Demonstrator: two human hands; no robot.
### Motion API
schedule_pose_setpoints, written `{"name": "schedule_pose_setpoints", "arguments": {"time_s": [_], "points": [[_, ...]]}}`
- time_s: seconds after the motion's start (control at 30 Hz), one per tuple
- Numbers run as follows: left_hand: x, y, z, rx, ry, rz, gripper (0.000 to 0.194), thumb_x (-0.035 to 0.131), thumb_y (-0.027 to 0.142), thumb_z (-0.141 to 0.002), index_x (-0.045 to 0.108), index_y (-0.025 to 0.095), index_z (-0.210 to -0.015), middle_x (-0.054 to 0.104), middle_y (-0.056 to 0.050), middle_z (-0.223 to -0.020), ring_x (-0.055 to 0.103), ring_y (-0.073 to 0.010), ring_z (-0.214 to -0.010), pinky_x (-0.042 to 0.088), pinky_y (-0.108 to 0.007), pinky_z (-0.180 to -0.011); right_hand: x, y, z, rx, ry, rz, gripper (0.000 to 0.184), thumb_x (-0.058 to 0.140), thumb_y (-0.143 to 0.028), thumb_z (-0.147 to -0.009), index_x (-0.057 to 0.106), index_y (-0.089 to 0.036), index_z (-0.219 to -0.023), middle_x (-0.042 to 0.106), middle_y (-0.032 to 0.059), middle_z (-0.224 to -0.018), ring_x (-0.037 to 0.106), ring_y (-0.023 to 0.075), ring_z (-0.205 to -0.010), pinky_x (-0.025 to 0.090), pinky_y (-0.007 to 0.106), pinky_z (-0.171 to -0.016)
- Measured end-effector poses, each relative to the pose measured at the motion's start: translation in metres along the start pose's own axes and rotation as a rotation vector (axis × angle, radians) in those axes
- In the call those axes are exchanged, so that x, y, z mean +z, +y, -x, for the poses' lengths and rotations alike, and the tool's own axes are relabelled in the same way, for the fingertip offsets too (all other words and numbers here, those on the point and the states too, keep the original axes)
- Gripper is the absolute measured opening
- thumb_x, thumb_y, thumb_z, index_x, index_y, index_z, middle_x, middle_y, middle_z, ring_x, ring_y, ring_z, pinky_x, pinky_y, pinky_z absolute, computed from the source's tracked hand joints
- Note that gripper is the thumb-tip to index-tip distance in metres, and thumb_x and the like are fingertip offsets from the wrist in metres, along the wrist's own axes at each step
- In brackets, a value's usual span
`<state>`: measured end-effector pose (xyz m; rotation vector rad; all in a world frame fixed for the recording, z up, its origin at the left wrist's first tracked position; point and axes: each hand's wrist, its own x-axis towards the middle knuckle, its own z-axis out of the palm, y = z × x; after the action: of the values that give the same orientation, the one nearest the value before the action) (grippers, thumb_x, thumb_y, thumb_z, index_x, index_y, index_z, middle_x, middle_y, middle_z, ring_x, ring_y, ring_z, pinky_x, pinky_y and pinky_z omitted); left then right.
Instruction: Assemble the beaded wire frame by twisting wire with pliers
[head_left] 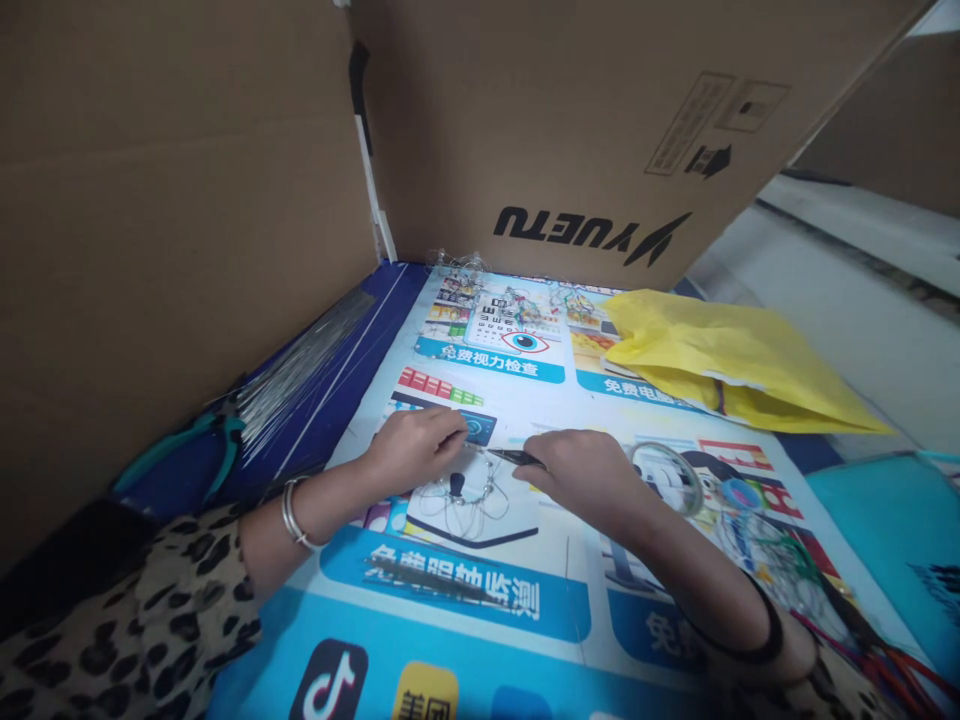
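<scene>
A thin wire ornament (459, 510) with petal-like loops and small pale beads hangs just over the printed sheet. My left hand (420, 450) is closed at the ornament's upper edge, fingertips pinched on its wire. Facing it, my right hand (581, 465) is wrapped round a slim dark tool with a tapered point (516, 457). The tool's tip points left and reaches the wire close to my left fingertips; whether it grips the wire is too small to tell. My right palm hides the tool's rear part.
Cardboard walls (525, 120) enclose the back and left. Straight wires (300, 360) and teal-handled pliers (225, 450) lie left. A yellow bag (720, 350), a round clear container (667, 478) and tangled wire pieces (780, 560) lie right. More wire pieces (525, 305) sit at the back.
</scene>
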<state>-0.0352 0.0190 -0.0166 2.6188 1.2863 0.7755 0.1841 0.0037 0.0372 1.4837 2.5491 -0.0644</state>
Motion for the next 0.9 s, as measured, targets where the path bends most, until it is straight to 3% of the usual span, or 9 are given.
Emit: {"name": "schedule_pose_setpoints", "arguments": {"time_s": [0.3,0.43,0.63,0.9], "points": [[0.001,-0.002,0.001,0.044,0.008,0.008,0.014,0.046,0.013,-0.080,0.059,0.017,-0.079,0.064,-0.001,-0.071,0.059,-0.0114,-0.064,0.041,-0.020,-0.058,0.002,0.002,-0.001,-0.017,0.033,0.044,0.026,0.048,-0.042,-0.086,0.063,-0.022,-0.079,0.068,0.0019,-0.078,0.062,0.0171,-0.071,0.031,0.025,-0.054],[0.000,-0.002,0.001,0.028,-0.002,0.042,0.014,0.046,0.013,-0.081,0.059,0.017,-0.080,0.064,-0.001,-0.074,0.059,-0.0111,-0.066,0.042,-0.020,-0.060,0.001,0.004,-0.003,0.014,0.031,0.058,0.025,0.049,-0.042,-0.085,0.063,-0.022,-0.078,0.068,0.0018,-0.077,0.061,0.0163,-0.071,0.029,0.025,-0.053],[-0.002,-0.001,-0.001,0.002,-0.029,0.161,0.012,0.047,0.014,-0.082,0.059,0.017,-0.084,0.064,-0.001,-0.080,0.059,-0.0120,-0.073,0.043,-0.021,-0.066,-0.002,0.006,-0.014,0.035,0.127,0.069,0.027,0.048,-0.043,-0.086,0.062,-0.021,-0.079,0.067,0.0016,-0.079,0.060,0.0164,-0.072,0.028,0.026,-0.054],[-0.005,0.001,-0.002,-0.050,-0.063,0.171,0.008,0.051,0.019,-0.082,0.058,0.017,-0.084,0.060,0.000,-0.075,0.054,-0.0114,-0.067,0.040,-0.022,-0.060,0.005,0.011,-0.021,0.010,0.130,0.071,0.025,0.049,-0.041,-0.086,0.063,-0.021,-0.080,0.068,0.0017,-0.080,0.061,0.0165,-0.073,0.029,0.026,-0.055]]}}
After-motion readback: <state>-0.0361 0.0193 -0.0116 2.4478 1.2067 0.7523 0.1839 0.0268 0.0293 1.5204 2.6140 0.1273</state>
